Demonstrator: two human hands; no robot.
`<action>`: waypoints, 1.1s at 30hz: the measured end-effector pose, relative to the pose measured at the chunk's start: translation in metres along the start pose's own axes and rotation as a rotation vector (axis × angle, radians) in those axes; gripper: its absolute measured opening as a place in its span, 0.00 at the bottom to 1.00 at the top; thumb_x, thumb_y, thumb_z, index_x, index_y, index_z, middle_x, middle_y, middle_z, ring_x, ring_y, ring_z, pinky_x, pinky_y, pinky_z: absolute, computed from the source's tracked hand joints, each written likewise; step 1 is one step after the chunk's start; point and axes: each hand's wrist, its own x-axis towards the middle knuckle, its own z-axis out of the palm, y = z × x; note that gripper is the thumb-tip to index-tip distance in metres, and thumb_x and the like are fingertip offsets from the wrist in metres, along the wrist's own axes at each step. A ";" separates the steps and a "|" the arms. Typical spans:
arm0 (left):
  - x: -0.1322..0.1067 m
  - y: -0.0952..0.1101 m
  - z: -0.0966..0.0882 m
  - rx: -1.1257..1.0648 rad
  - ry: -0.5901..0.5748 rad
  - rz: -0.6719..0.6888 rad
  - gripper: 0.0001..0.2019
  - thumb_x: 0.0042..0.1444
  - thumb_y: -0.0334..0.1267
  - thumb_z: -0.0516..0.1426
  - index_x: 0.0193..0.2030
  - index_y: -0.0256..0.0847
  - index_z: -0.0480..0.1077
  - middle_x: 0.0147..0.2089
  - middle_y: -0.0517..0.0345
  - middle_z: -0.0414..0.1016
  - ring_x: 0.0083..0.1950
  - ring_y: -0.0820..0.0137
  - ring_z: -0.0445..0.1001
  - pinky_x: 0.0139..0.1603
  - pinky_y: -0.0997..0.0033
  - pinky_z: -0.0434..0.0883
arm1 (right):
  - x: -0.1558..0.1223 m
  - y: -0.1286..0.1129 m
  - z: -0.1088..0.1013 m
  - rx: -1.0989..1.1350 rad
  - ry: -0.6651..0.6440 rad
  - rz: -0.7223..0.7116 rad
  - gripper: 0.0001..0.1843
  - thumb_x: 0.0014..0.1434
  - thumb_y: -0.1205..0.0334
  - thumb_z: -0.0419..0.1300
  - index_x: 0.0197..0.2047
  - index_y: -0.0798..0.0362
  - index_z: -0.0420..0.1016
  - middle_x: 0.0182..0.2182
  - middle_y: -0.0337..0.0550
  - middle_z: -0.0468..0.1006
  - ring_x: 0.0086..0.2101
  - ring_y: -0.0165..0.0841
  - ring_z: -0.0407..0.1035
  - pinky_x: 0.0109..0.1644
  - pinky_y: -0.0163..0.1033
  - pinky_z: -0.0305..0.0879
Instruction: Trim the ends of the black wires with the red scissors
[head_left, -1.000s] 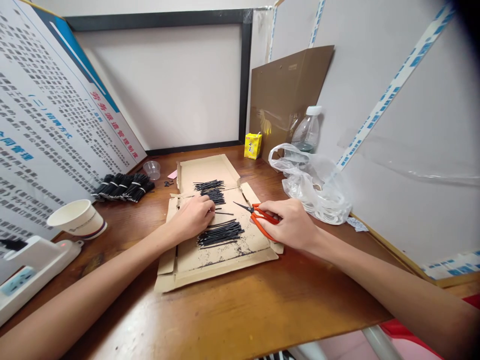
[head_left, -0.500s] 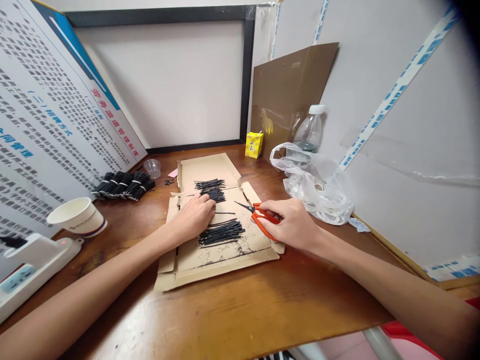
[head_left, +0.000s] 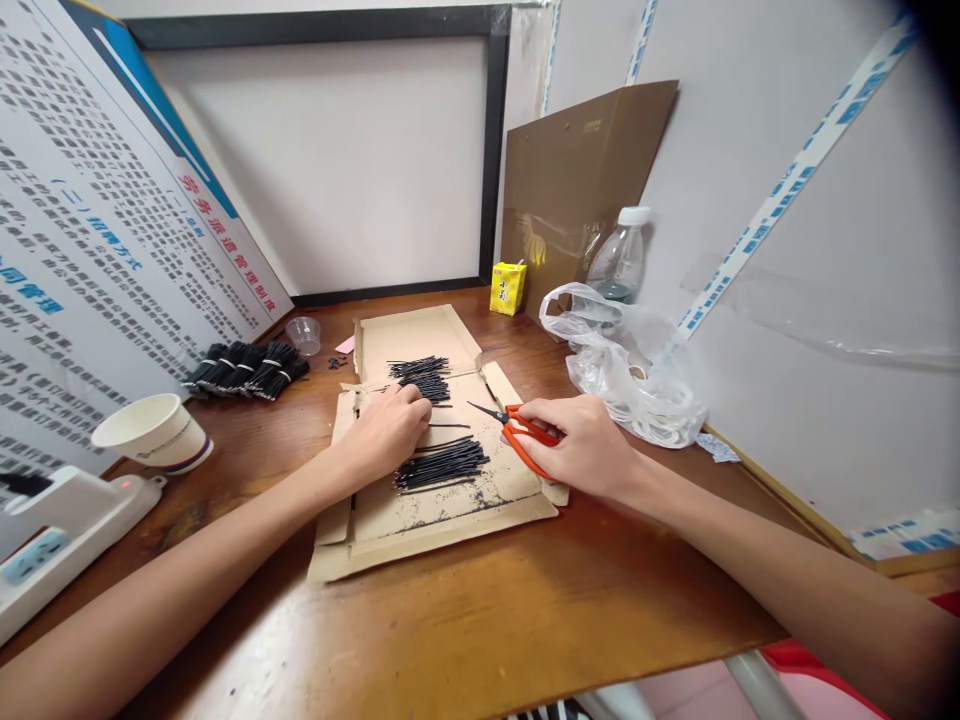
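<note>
Table [head_left: 450, 635] under cardboard [head_left: 412, 340]. Three o'clock: your right hand [head_left: 579, 446] grips snips [head_left: 517, 449]. Nine: left hand [head_left: 390, 430], contents indiscernible. Six: black strands [head_left: 446, 465], probably light, springy; pinch mid-length.

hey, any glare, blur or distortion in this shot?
Head view: pale glare on the table, near left; head view: small print on the poster smeared, pliers fairly crisp; head view: forearms look stretched, top-right corner dark.
</note>
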 end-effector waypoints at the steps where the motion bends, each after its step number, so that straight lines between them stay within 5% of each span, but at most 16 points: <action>1: 0.001 0.002 -0.001 -0.009 0.002 0.001 0.08 0.61 0.29 0.51 0.35 0.36 0.71 0.39 0.48 0.68 0.42 0.62 0.65 0.43 0.62 0.64 | 0.000 0.000 0.000 -0.002 -0.002 -0.001 0.11 0.57 0.62 0.57 0.27 0.56 0.76 0.17 0.37 0.71 0.17 0.24 0.57 0.24 0.32 0.53; 5: 0.005 0.010 -0.001 -0.013 -0.009 0.041 0.07 0.63 0.34 0.52 0.38 0.36 0.72 0.40 0.48 0.68 0.42 0.62 0.64 0.43 0.63 0.63 | 0.000 0.000 0.001 -0.005 -0.007 -0.005 0.11 0.57 0.61 0.57 0.26 0.57 0.76 0.18 0.38 0.73 0.17 0.24 0.58 0.24 0.32 0.53; 11: 0.005 0.008 0.007 -0.076 -0.004 0.060 0.09 0.61 0.26 0.48 0.32 0.36 0.66 0.34 0.52 0.67 0.38 0.65 0.63 0.38 0.67 0.62 | 0.000 0.000 0.001 -0.016 -0.013 0.000 0.11 0.57 0.61 0.57 0.26 0.56 0.75 0.16 0.37 0.71 0.17 0.24 0.56 0.23 0.32 0.52; 17: 0.000 0.004 0.004 -0.163 0.038 0.020 0.08 0.61 0.27 0.46 0.36 0.38 0.63 0.31 0.56 0.67 0.32 0.68 0.63 0.33 0.69 0.60 | 0.000 0.000 0.000 0.012 -0.012 0.004 0.09 0.55 0.62 0.57 0.26 0.56 0.75 0.17 0.36 0.71 0.17 0.24 0.57 0.24 0.32 0.53; 27: 0.002 0.010 -0.008 -0.095 0.086 0.046 0.11 0.67 0.37 0.48 0.47 0.40 0.70 0.37 0.52 0.76 0.39 0.65 0.73 0.38 0.68 0.66 | 0.000 0.002 0.000 -0.001 -0.034 0.017 0.10 0.55 0.62 0.57 0.27 0.56 0.76 0.17 0.38 0.73 0.17 0.25 0.60 0.24 0.32 0.54; 33: 0.003 0.026 -0.022 -0.311 0.111 -0.071 0.06 0.59 0.29 0.52 0.35 0.37 0.71 0.29 0.59 0.74 0.30 0.72 0.70 0.31 0.73 0.65 | 0.000 0.000 -0.002 0.021 -0.025 0.015 0.08 0.53 0.63 0.57 0.28 0.57 0.77 0.17 0.37 0.72 0.17 0.25 0.60 0.24 0.32 0.54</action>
